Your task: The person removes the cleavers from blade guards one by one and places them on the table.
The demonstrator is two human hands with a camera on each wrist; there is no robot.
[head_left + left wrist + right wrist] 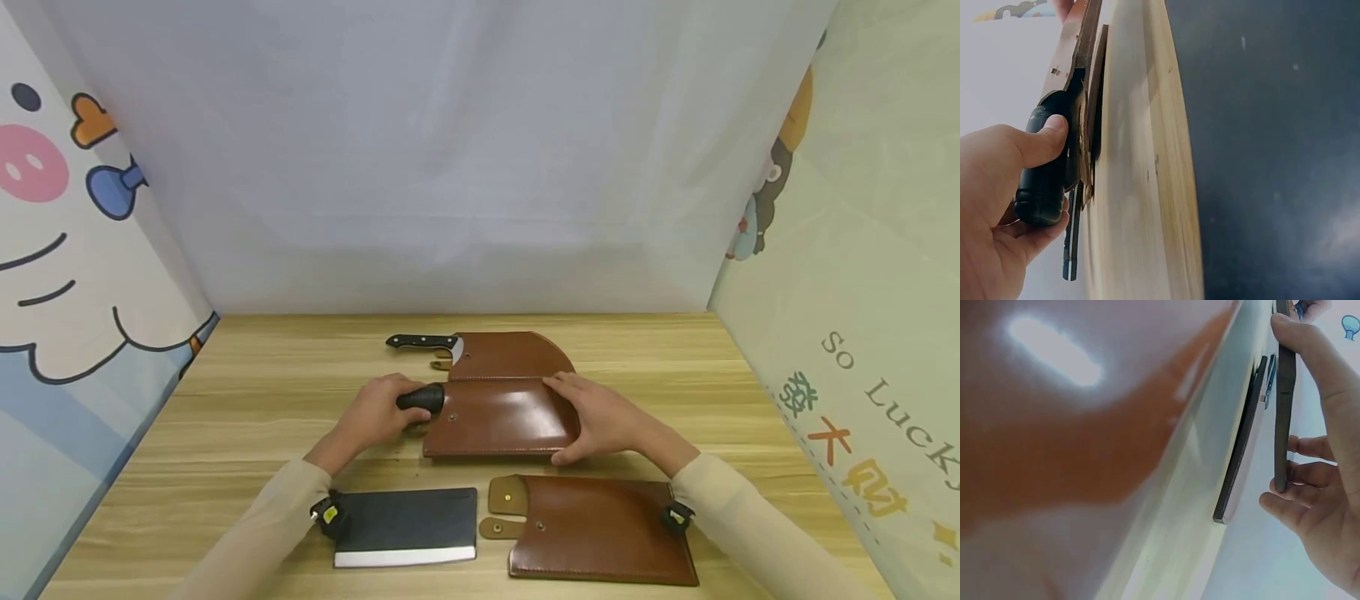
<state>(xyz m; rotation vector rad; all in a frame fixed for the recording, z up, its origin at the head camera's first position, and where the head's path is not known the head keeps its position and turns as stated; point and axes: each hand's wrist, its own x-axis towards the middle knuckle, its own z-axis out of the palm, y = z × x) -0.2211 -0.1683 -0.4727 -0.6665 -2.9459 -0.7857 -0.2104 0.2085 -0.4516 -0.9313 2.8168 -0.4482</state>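
My left hand (378, 411) grips the black handle (422, 400) of a cleaver whose blade is hidden inside a brown leather sheath (502, 421). The left wrist view shows the thumb lying along that handle (1044, 181) and fingers curled beneath it. At the sheath's right end, my right hand (603, 417) holds its edge between thumb and fingers. The right wrist view has the sheath (1284, 400) edge-on, raised off the table. Just behind, another sheathed knife (513, 352) lies flat, its black riveted handle (422, 342) pointing left.
Below my left wrist lies a bare cleaver with a dark blade (405, 521) and bright cutting edge; its handle is not visible. Beside it, under the right forearm, is another brown sheath (600, 529) with its tan straps unfastened. The wooden table (247, 367) meets cloth walls at the back and sides.
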